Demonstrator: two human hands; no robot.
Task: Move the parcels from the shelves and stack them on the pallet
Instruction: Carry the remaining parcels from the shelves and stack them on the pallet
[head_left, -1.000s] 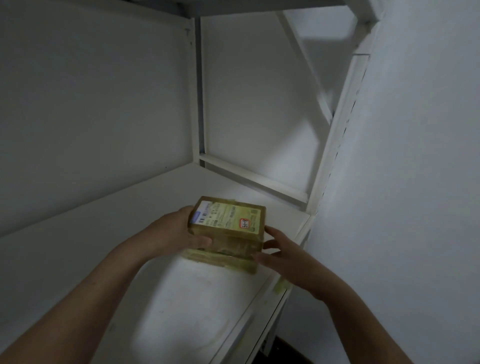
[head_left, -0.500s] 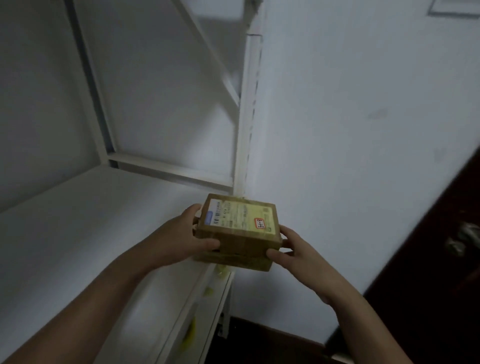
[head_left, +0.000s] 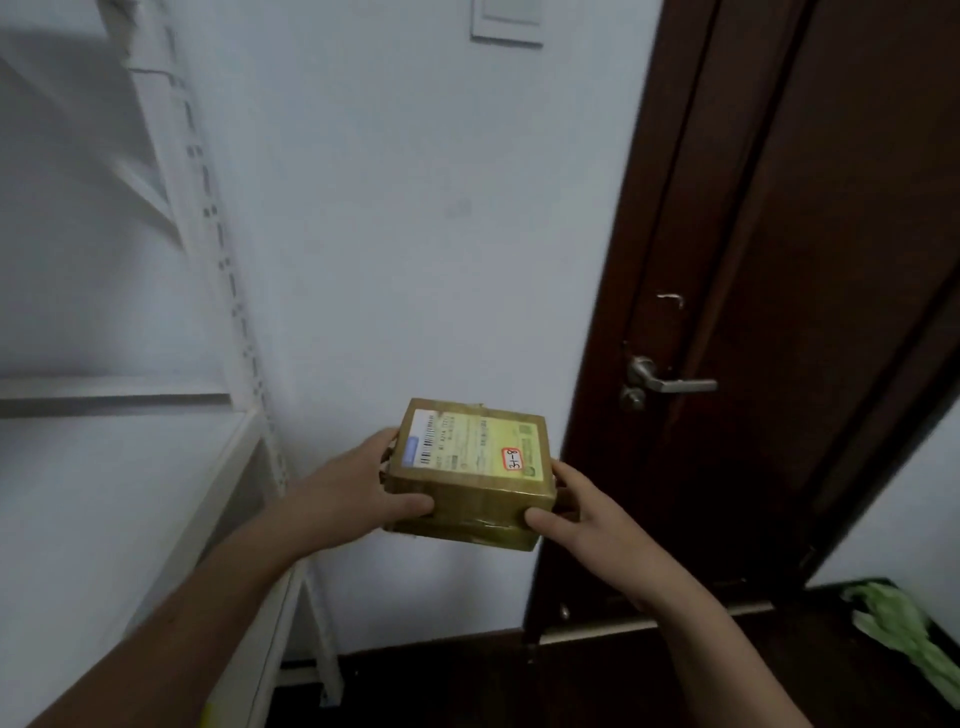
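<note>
A small brown cardboard parcel (head_left: 470, 467), taped and bearing a shipping label with a red-edged sticker, is in the air in front of the white wall. My left hand (head_left: 358, 493) grips its left side, thumb on the front face. My right hand (head_left: 582, 514) grips its right side, thumb on the lower front corner. A second flatter parcel seems to sit under it, held in the same grip. The white shelf (head_left: 104, 467) lies to the left, off the parcel. No pallet is in view.
A white shelf upright (head_left: 228, 270) with slots stands left of the parcel. A dark brown door (head_left: 779, 260) with a metal handle (head_left: 670, 384) is on the right. Dark floor runs below, with something green (head_left: 904, 623) at the lower right.
The parcel has left the shelf and swung right with both hands still holding it. My view has turned right, so the door and floor now show.
</note>
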